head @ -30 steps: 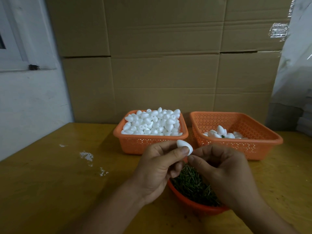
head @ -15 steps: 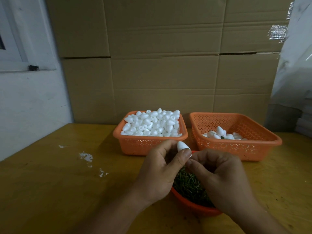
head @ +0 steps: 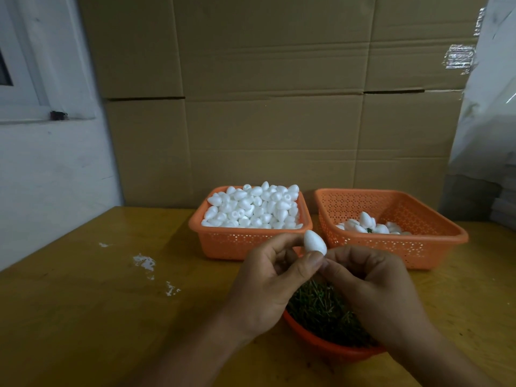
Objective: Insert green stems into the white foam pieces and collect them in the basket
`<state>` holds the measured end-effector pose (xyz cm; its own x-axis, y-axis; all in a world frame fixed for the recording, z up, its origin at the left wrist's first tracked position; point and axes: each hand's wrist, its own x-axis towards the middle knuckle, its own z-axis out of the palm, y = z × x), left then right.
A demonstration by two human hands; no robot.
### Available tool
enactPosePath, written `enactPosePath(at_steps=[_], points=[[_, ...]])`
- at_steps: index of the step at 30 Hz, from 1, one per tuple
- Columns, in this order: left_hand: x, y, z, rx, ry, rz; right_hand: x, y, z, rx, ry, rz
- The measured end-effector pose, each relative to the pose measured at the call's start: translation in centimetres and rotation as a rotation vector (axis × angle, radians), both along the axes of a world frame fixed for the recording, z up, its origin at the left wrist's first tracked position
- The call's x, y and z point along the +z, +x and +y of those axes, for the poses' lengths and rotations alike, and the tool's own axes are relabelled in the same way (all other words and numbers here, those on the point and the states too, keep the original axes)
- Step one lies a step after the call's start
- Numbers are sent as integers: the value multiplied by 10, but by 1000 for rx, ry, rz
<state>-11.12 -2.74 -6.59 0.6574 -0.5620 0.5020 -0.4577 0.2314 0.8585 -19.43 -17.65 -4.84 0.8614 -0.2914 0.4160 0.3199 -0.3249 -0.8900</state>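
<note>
Two hands meet above a round orange bowl (head: 321,346) at the near edge of the yellow table (head: 83,303). The left hand (head: 268,283) pinches a white egg-shaped foam piece (head: 315,243) between thumb and forefinger, pointed end up and leaning slightly left; the remaining fingers are curled toward the palm. The right hand (head: 374,286) has its fingers curled and its thumb and forefinger tips brought up against the base of the foam piece, touching the left thumb. Whether a stem is held between those right fingertips cannot be told, as the contact point is hidden.

The bowl holds a loose heap of thin green stems (head: 318,305), partly covered by both hands.

Behind the hands stand two rectangular orange perforated baskets, side by side and near each other. The left basket (head: 237,241) is heaped to the rim with plain foam pieces (head: 251,208). The right basket (head: 418,244) holds a small cluster of foam pieces (head: 368,226) on its floor near the front-left area, with a spot of green visible among them.

White flecks (head: 145,262) lie on the table to the left of the hands. Stacked cardboard boxes (head: 265,93) form the backdrop; a white wall (head: 42,177) with a window frame stands at left, and clear plastic sheeting (head: 491,93) hangs at right.
</note>
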Motion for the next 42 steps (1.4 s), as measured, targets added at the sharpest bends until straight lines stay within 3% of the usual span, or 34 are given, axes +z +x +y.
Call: enactPosePath(at_steps=[2, 6, 12, 19, 25, 31, 36, 42], points=[[-4, 2, 0, 69, 61, -18, 3, 5, -11, -76, -42, 17], [-11, 2, 0, 204, 178, -106, 5, 33, -50, -366, -327, 72], [-14, -5, -2, 199, 227, -174, 12, 75, -113, -639, -508, 297], [-13, -6, -1, 198, 257, -197, 18, 100, -135, -770, -690, 619], [-14, -5, -2, 195, 267, -210, 18, 103, -135, -786, -767, 708], [-14, -5, -3, 200, 251, -220, 21, 93, -132, -755, -770, 687], [-12, -5, -2, 203, 237, -232, 19, 80, -121, -778, -726, 461], [-8, -4, 1, 226, 215, -236, 23, 63, -96, -573, -524, 216]])
